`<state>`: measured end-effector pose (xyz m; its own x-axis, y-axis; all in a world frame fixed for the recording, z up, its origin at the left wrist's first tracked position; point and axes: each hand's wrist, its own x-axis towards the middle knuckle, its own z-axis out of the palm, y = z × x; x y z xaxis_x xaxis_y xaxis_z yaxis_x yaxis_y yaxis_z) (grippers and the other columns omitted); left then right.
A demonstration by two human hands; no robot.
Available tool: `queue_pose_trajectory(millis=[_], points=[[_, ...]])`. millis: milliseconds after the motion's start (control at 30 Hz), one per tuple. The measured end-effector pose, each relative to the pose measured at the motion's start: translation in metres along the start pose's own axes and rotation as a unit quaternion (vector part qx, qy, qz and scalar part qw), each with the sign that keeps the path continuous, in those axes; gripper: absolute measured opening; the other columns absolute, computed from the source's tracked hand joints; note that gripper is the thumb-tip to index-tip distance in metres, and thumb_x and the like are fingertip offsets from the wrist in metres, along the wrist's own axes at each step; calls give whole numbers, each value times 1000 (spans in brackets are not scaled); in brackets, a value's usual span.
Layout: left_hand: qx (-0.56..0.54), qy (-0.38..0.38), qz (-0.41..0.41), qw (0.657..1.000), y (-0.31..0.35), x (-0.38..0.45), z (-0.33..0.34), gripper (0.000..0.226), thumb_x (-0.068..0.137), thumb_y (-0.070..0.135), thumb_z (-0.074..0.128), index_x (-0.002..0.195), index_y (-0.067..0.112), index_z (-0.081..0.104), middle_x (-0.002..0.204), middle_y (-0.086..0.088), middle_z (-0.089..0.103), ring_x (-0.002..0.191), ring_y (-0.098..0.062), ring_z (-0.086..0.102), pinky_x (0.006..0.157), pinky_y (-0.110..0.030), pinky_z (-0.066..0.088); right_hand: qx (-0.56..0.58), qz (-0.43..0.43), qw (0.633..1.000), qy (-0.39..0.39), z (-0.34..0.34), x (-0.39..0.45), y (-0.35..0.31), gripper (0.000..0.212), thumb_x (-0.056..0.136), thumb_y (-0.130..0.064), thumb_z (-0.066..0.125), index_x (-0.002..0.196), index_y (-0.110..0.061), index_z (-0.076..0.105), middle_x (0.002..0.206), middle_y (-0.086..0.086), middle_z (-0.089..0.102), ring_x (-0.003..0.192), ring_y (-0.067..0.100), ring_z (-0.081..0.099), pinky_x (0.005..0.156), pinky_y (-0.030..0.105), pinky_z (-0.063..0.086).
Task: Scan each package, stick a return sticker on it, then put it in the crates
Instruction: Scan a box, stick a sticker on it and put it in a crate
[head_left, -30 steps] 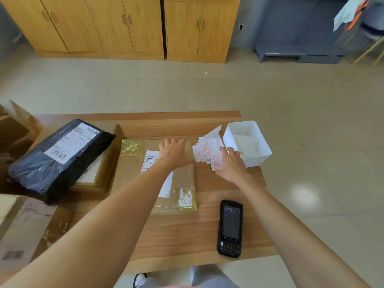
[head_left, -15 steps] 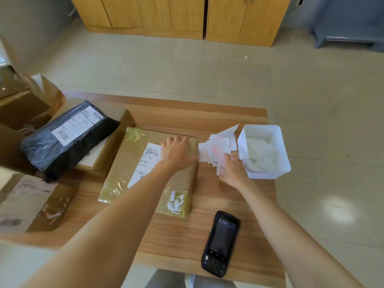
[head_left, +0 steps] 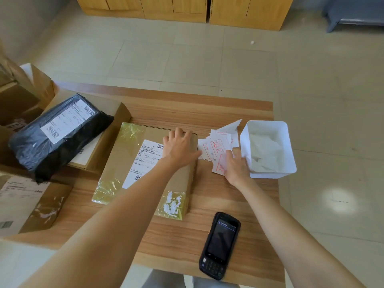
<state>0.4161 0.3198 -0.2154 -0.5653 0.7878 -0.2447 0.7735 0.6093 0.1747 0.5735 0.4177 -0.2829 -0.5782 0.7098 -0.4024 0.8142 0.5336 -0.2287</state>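
Note:
A flat brown cardboard package (head_left: 128, 163) with a white shipping label and yellow tape lies in the middle of the wooden table (head_left: 187, 109). My left hand (head_left: 179, 147) rests flat on its far right corner, fingers spread. Just right of it lies a loose pile of white return stickers (head_left: 216, 146) with red print. My right hand (head_left: 235, 166) lies on the near stickers, fingers curled onto one; whether it is lifted I cannot tell. A black handheld scanner (head_left: 220, 246) lies screen up near the table's front edge.
A white plastic bin (head_left: 288, 163) with crumpled backing paper stands at the table's right edge. A black bagged parcel (head_left: 58, 132) lies on an open carton at the left, with other cardboard boxes (head_left: 27, 200) around. Wooden cabinets (head_left: 187, 9) line the far wall.
The head camera has tilted down and nearer. My right hand has drawn back slightly over the near stickers. The left hand stays on the package.

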Motion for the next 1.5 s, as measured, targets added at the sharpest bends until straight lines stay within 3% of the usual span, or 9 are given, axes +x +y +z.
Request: queue_pose_trajectory(millis=[233,433,533,800,1033,1167,1267,1367,1500], points=[[5,-2,8,1000,0,-2,-5,71,83,57,57,140,20,37,137,-11,41,126,-32,37,102,-42,30,6,8,1000,24,-13,-4,-4,57,87,-5,62,137,-8,35,138,14,36,115,34,49,90,36,44],[7,6,48,999,11,-5,-28,77,82,59,59,144,20,34,140,-11,38,129,-32,34,105,-43,30,83,-12,995,54,-58,-16,-16,55,87,0,55,137,-10,34,127,14,40,109,35,52,78,38,44],[4,17,79,997,21,-8,-46,76,82,59,59,143,20,34,140,-11,38,127,-31,35,103,-42,30,89,-44,992,82,-84,-27,-23,53,86,0,54,135,-12,37,130,12,42,107,33,54,80,39,45],[-21,29,129,991,35,-24,-90,72,85,49,60,144,19,32,142,-12,37,130,-32,33,104,-43,29,230,-58,960,146,-139,-62,-47,57,82,3,51,135,-16,42,133,3,51,121,24,47,93,40,45],[-114,-18,129,985,27,-34,-103,72,88,43,61,147,18,27,141,-8,46,133,-33,34,105,-46,30,366,-57,917,146,-160,-80,-62,48,81,1,56,127,-12,50,112,3,54,100,20,54,83,33,47],[-163,-44,130,977,18,-33,-106,55,89,33,63,138,17,43,132,-4,56,126,-26,47,105,-46,34,396,-61,905,142,-163,-86,-74,44,80,3,56,122,-8,53,108,10,58,101,25,57,81,35,49],[-173,-47,135,975,13,-32,-109,36,90,26,62,121,9,57,121,-9,61,115,-29,54,101,-46,40,403,-46,902,150,-162,-87,-79,36,80,3,56,116,0,53,102,18,59,87,25,55,69,29,44],[-187,-48,142,971,11,-34,-111,26,91,23,60,110,4,60,111,-13,63,108,-33,56,93,-43,42,400,-31,902,161,-162,-87,-82,36,83,-2,57,118,-6,49,98,5,55,83,16,52,62,24,42],[-210,-58,151,964,10,-37,-114,25,93,21,58,111,3,61,112,-14,64,108,-32,57,89,-40,44,411,-34,898,153,-162,-90,-84,38,81,-5,66,116,-13,51,93,-1,55,83,14,54,60,18,44]])
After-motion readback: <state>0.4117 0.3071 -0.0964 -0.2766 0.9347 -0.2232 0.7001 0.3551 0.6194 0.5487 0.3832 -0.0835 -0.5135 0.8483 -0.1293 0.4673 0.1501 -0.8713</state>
